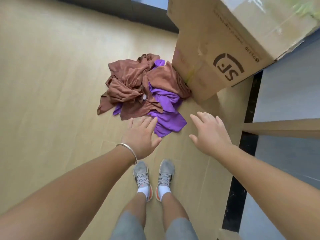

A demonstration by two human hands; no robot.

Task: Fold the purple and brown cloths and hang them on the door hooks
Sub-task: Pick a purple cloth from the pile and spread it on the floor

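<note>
Two cloths heaped beside cardboard box printed "SF".

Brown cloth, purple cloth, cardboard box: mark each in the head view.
brown cloth (128,78): head view, on the crumpled upper left part of the pile.
purple cloth (166,118): head view, on the flat lower part nearest the hands.
cardboard box (207,54): head view, on the side face left of the printed logo.

A large cardboard box printed with "SF" stands on the tan floor. Below the box in view: two grey sneakers with white socks. Right of the box: a black strip bordering grey flooring. A dark panel runs beyond the box's left side.
</note>
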